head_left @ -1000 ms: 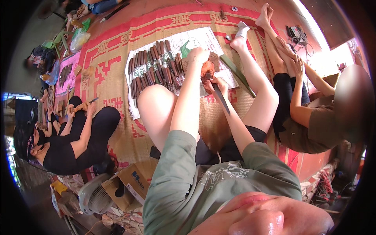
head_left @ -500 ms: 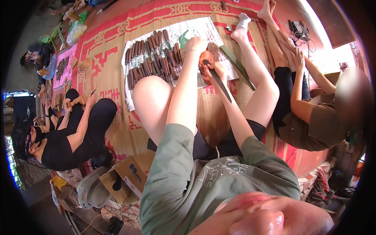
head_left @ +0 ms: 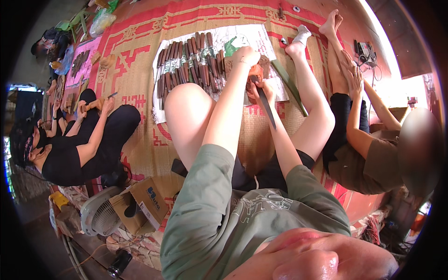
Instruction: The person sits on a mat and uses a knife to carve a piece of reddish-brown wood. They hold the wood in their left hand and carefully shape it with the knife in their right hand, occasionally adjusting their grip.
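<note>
An orange-red carved wooden piece (head_left: 255, 71) lies in front of me between my raised knees, on a brown block. Curled over its far side, my left hand (head_left: 247, 55) is closed and steadies it; its fingertips are hidden. My right hand (head_left: 266, 90) is closed around a long, dark, flat file (head_left: 267, 106). One end of the file meets the near side of the carving, while the pointed end slants back over my right forearm. Left of my hands, rows of carving tools with brown wooden handles (head_left: 189, 65) lie on a white printed sheet (head_left: 158, 105).
A green strip (head_left: 289, 86) lies beside the sheet near my right foot. On the patterned mat (head_left: 140, 88), a person (head_left: 70, 158) at left holds a wooden piece and a blade. Another person (head_left: 359, 154) sits at right. Behind me stand a cardboard box (head_left: 140, 205) and a fan (head_left: 100, 212).
The whole view has shifted slightly, moving the mat and tools right and down. Both my hands stay at the carving, and the file points a little more steeply toward me.
</note>
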A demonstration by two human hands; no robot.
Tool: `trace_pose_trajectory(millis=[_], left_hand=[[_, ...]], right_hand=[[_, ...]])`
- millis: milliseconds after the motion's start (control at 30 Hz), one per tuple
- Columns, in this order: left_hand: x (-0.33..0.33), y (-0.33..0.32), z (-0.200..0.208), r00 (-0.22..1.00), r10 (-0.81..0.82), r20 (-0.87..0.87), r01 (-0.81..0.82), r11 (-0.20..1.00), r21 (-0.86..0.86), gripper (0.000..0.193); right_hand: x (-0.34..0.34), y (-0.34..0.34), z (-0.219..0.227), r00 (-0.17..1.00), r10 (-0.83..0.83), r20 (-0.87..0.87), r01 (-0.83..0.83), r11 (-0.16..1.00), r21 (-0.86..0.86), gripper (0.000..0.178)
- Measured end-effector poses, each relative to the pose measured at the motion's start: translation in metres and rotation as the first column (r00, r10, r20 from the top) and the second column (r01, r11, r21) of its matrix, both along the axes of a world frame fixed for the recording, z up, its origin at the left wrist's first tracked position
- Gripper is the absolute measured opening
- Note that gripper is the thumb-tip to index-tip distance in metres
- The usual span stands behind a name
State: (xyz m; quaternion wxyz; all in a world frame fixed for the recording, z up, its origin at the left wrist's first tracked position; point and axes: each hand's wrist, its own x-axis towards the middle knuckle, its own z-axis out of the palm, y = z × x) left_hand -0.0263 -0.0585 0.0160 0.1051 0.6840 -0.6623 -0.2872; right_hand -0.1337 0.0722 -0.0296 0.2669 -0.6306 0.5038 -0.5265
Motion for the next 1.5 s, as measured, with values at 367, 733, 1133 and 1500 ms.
trace_pose_trajectory(millis=[367, 733, 1133, 1500], left_hand=[[-0.007, 0.008, 0.013, 1.0, 0.007, -0.012, -0.007, 1.0, -0.008, 0.04], [-0.013, 0.006, 0.013, 1.0, -0.024, 0.004, 0.024, 1.0, 0.001, 0.039], [-0.003, -0.003, -0.003, 1.0, 0.011, 0.01, -0.011, 0.999, -0.043, 0.041], [-0.001, -0.008, -0.016, 1.0, -0.015, 0.007, 0.016, 0.997, -0.08, 0.038]], right_hand=[[-0.006, 0.004, 0.006, 0.992, -0.017, 0.123, 0.006, 0.996, 0.087, 0.022], [-0.011, 0.012, -0.022, 0.999, -0.044, 0.022, 0.046, 0.997, -0.059, 0.018], [-0.009, 0.0, -0.028, 0.995, -0.007, -0.098, -0.008, 0.988, -0.153, 0.022], [-0.016, -0.001, -0.016, 0.992, 0.028, -0.124, -0.041, 0.994, -0.099, 0.019]])
